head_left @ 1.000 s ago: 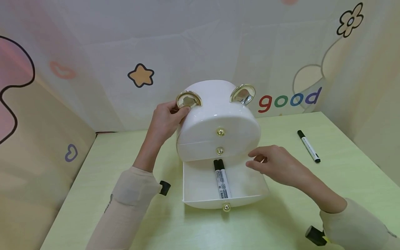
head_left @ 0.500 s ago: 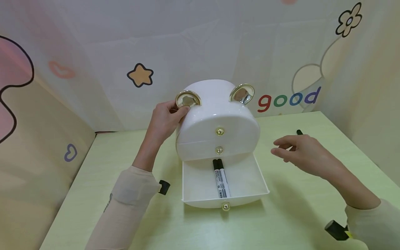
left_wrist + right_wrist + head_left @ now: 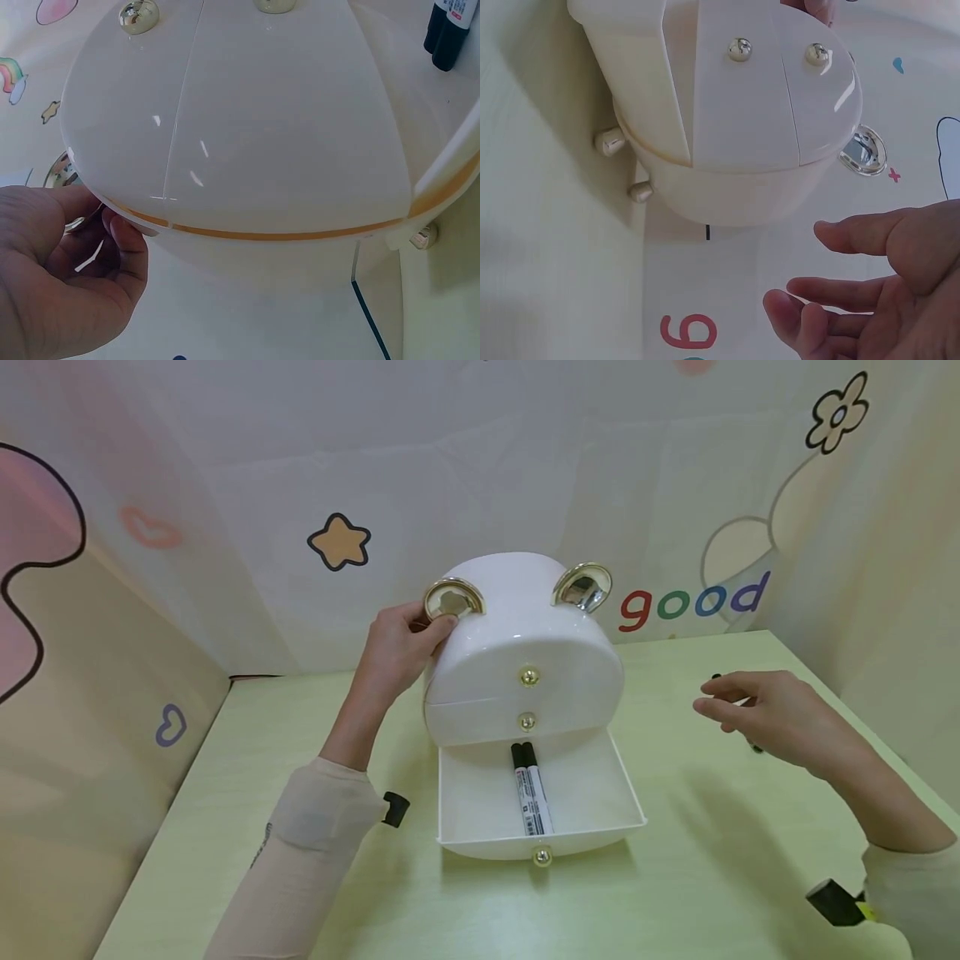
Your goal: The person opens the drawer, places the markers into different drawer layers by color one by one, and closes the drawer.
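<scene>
A white desktop drawer organizer (image 3: 525, 652) with gold round ears stands on the table. My left hand (image 3: 397, 647) pinches its left ear (image 3: 453, 597) between thumb and fingers. The bottom drawer (image 3: 480, 797) is pulled out, and two black-capped white markers (image 3: 534, 797) lie side by side in it. To the right of the organizer, my right hand (image 3: 787, 718) hovers with relaxed, parted fingers and nothing in them. A third marker (image 3: 756, 748) on the table is mostly hidden behind this hand in the head view. In the right wrist view, thumb and fingertips stand apart.
Gold knobs (image 3: 529, 677) mark the two closed upper drawers, and another knob (image 3: 542, 857) juts from the pulled-out drawer's front. A printed cloth backdrop (image 3: 480, 468) hangs behind the pale green table (image 3: 300, 727) and continues along its sides.
My right hand has moved right, away from the open drawer and over to the loose marker, which it now largely covers. The left hand and organizer have stayed in place.
</scene>
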### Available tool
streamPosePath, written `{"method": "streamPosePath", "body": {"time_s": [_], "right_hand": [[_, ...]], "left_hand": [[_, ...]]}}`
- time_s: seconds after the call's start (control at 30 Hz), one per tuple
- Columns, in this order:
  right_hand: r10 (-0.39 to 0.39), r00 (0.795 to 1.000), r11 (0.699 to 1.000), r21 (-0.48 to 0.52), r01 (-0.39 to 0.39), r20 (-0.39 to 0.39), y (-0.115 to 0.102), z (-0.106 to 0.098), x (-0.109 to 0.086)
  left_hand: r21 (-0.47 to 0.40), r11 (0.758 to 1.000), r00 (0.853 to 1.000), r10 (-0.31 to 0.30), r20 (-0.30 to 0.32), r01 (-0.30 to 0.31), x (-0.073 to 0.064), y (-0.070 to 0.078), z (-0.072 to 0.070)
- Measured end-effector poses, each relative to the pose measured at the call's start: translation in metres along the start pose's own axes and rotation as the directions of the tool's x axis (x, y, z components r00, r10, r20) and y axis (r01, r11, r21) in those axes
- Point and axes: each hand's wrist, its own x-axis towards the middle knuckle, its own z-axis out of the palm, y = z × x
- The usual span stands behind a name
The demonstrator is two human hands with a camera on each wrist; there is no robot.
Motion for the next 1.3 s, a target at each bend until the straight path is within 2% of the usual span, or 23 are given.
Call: {"method": "streamPosePath", "body": {"time_s": [0.23,0.67,1.07,1.3], "right_hand": [[0.020,0.999,0.999,-0.040,-0.022,-0.027,0.014,-0.006,0.004],[0.067,0.996,0.997,-0.032,-0.068,-0.051,0.041,-0.013,0.010],[0.132,0.991,0.990,-0.035,-0.134,-0.035,0.060,-0.017,0.016],[0.148,0.987,0.988,-0.042,-0.151,-0.067,0.074,-0.015,0.020]], "left_hand": [[-0.012,1.000,1.000,0.002,0.002,-0.002,0.000,0.000,0.001],[-0.018,1.000,1.000,-0.014,0.005,0.014,0.000,0.000,0.001],[-0.011,1.000,1.000,0.000,-0.002,0.000,-0.001,-0.001,0.000],[-0.014,1.000,1.000,-0.003,-0.004,0.002,-0.001,0.000,0.000]]}}
